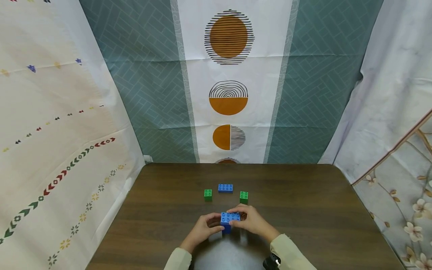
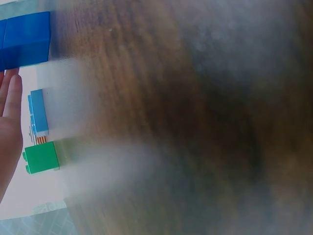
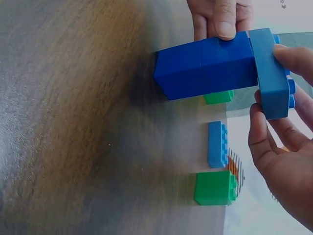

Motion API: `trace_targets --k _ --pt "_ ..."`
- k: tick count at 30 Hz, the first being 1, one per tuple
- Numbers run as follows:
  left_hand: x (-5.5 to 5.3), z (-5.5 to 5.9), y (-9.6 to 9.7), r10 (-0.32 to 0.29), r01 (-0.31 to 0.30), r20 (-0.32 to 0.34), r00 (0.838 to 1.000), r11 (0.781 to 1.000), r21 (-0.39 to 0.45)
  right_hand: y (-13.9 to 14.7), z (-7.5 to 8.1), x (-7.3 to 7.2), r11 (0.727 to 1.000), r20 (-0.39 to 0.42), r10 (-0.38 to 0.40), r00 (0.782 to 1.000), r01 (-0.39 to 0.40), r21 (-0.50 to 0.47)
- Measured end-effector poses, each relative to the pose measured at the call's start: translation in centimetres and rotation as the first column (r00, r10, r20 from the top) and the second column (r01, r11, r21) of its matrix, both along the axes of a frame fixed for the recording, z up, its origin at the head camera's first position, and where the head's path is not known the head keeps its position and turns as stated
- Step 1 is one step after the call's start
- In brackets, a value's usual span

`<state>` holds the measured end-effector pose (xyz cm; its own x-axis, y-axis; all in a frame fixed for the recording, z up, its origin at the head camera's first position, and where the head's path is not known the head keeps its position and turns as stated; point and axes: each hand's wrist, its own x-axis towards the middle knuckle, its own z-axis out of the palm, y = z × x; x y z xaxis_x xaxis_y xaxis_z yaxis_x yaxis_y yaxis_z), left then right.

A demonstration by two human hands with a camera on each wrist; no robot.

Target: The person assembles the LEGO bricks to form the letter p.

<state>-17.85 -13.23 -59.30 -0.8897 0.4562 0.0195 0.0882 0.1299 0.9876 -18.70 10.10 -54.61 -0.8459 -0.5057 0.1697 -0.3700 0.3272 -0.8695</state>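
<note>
A light blue brick (image 1: 230, 217) with studs on top sits across a stack of two dark blue blocks (image 3: 205, 68). My right hand (image 1: 250, 221) pinches the light blue brick between thumb and fingers, at the end overhanging to the right. From the left, my left hand (image 1: 202, 229) holds the upper dark blue block, its thumb pressed on the side. The stack stands upright on the table. In the left wrist view, only part of the dark blue blocks (image 2: 25, 40) and of the left hand (image 2: 9, 127) shows.
Behind the hands on the brown table (image 1: 162, 210) lie a flat blue brick (image 1: 225, 188), a green brick (image 1: 207, 195) to its left and another green brick (image 1: 244, 197) to its right. Patterned cloth (image 1: 152, 93) hangs beyond the table's far edge.
</note>
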Motion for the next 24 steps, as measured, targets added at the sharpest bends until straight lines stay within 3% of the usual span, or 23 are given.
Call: trace_targets --k 7,17,24 --pt "-0.1 -0.1 0.0 -0.003 0.003 -0.005 1.0 1.0 0.003 -0.5 0.1 0.2 0.998 0.025 -0.048 0.999 0.047 0.032" --pt "-0.1 0.5 0.0 -0.009 0.009 -0.015 1.0 1.0 0.015 -0.7 0.5 0.2 0.998 -0.067 -0.013 0.998 0.017 0.067" --pt "0.0 0.2 -0.1 -0.023 0.024 -0.042 0.999 1.0 0.014 -1.6 0.0 0.4 0.997 -0.061 -0.037 0.997 0.041 0.058"
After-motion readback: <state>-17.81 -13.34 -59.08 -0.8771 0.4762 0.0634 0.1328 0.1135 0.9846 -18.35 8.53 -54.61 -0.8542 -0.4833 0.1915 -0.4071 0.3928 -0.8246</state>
